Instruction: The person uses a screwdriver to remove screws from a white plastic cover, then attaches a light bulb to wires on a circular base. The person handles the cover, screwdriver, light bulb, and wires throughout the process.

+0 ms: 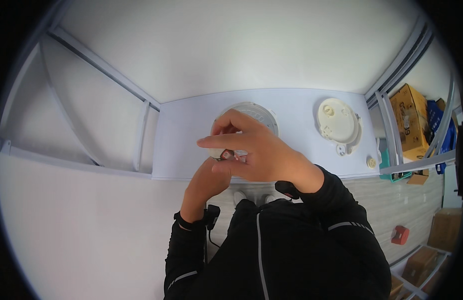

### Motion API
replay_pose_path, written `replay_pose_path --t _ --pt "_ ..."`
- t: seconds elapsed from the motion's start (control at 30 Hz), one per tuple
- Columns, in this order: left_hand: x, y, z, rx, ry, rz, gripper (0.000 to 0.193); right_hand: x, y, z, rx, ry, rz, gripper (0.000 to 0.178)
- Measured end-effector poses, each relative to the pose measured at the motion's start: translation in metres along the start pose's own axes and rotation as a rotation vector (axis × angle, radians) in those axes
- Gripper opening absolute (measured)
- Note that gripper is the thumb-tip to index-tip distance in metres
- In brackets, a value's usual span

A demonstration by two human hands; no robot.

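Observation:
Both hands meet above the near middle of the white table (184, 145). Between them is a small whitish part with a reddish-brown piece on it (226, 154); its full shape is hidden by the fingers. My right hand (264, 150) bends over it from the right, thumb and fingers closed about it. From below, my left hand (207, 181) holds the same part, its fingers mostly covered by the right hand. Just beyond them lies a round whitish-grey dish-like piece (264, 110) with raised shapes inside, partly hidden by my right hand.
At the table's right lie a round cream plastic housing (341, 125), a small white fitting (341, 149) and a small round yellowish part (371, 162). Past the table's right side are a cardboard box (409, 120), a teal crate (385, 159) and a red object (400, 235) on the floor.

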State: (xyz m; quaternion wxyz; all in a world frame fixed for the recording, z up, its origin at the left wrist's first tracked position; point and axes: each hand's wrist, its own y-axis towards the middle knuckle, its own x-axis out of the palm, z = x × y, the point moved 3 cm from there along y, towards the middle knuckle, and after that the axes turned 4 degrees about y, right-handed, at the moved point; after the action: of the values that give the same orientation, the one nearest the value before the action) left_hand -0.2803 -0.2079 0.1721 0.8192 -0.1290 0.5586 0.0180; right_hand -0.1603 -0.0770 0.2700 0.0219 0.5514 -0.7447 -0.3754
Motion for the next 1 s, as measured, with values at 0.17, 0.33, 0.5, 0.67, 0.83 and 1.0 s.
replay_pose_path --t 0.17,0.33,0.5,0.67,0.83,1.0 --pt "0.001 -0.001 -0.004 0.089 -0.195 0.138 0.035 -0.001 0.001 -0.004 0.078 0.107 -0.025 0.056" --pt "-0.012 0.0 0.012 0.112 -0.347 0.273 0.022 -0.001 0.0 -0.001 -0.009 0.087 0.02 0.055" --pt "-0.009 -0.004 0.007 0.139 -0.298 0.244 0.023 -0.002 0.003 -0.002 0.056 0.066 -0.018 0.049" --pt "-0.012 -0.003 0.009 0.104 -0.314 0.237 0.022 0.0 0.003 -0.002 0.065 0.13 0.049 0.044" --pt "-0.009 -0.002 0.008 0.181 -0.297 0.359 0.022 0.0 0.004 -0.002 -0.092 0.066 0.131 0.043" --pt "0.005 -0.003 -0.008 0.143 -0.176 0.169 0.022 0.0 0.004 0.0 -0.025 0.067 0.034 0.042"
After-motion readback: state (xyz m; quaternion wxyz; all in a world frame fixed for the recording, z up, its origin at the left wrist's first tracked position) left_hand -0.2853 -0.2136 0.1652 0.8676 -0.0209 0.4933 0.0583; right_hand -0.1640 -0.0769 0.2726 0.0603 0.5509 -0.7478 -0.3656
